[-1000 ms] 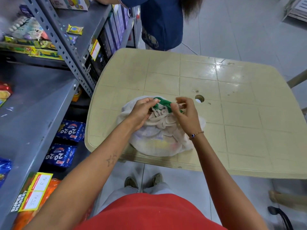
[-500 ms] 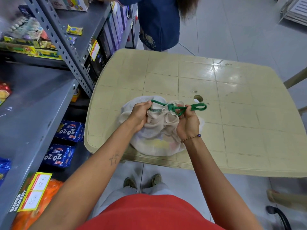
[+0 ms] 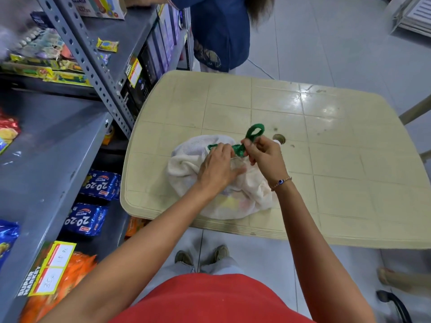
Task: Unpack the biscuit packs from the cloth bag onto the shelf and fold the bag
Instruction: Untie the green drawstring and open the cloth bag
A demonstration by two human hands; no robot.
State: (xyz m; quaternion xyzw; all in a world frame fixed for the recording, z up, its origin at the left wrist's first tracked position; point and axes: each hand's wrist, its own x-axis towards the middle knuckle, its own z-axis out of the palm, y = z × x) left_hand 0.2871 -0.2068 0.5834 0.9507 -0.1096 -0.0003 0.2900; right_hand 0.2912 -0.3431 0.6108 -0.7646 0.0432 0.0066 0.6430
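A cream cloth bag (image 3: 186, 166) lies bunched on the near left part of the beige plastic table (image 3: 338, 148). Its mouth is tied with a green drawstring (image 3: 255, 131), whose loop sticks up past my fingers. My left hand (image 3: 218, 169) presses on the gathered neck of the bag and pinches the cord. My right hand (image 3: 265, 157) grips the green drawstring at the knot. Faint yellow and pink packs show through the cloth; the contents are otherwise hidden. The grey metal shelf (image 3: 46, 159) stands to my left.
Blue 20-20 biscuit packs (image 3: 100, 185) and orange packs (image 3: 58, 283) lie on lower shelf levels. A person in blue (image 3: 219, 33) stands beyond the table's far left corner. The table has a round hole (image 3: 279, 137) in the middle. A chair leg (image 3: 412, 110) shows at right.
My right hand has lifted the green drawstring loop from pointing right to pointing up and away. My left hand has slid toward the knot on the bag's neck.
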